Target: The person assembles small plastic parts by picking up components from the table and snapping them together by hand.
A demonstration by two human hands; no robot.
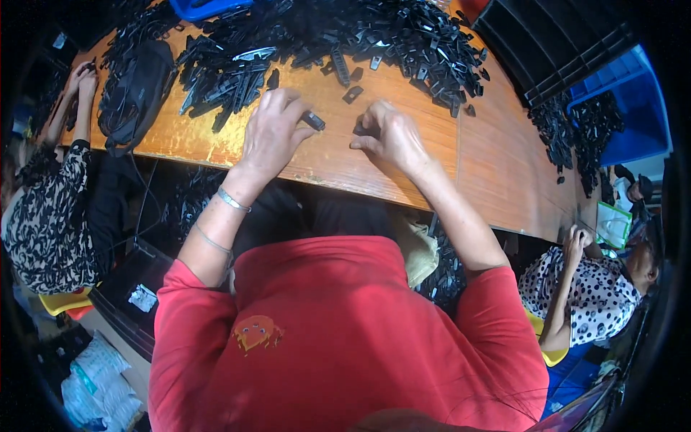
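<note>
Heaped long black strips (230,86) lie on the wooden table (331,162) beyond the left hand (272,122), which is partly curled, thumb and forefinger nipping a short black piece (314,121) near the table's front edge. A loose black part (353,94) lies between the hands, slightly farther back. The right hand (394,137) is half closed, thumb near fingertips — whether the dark patch there is a part or shadow, I cannot tell. The step looks like handling small pieces singly; the next move probably calls for a steady left pinch — and precise right fingertips.
</note>
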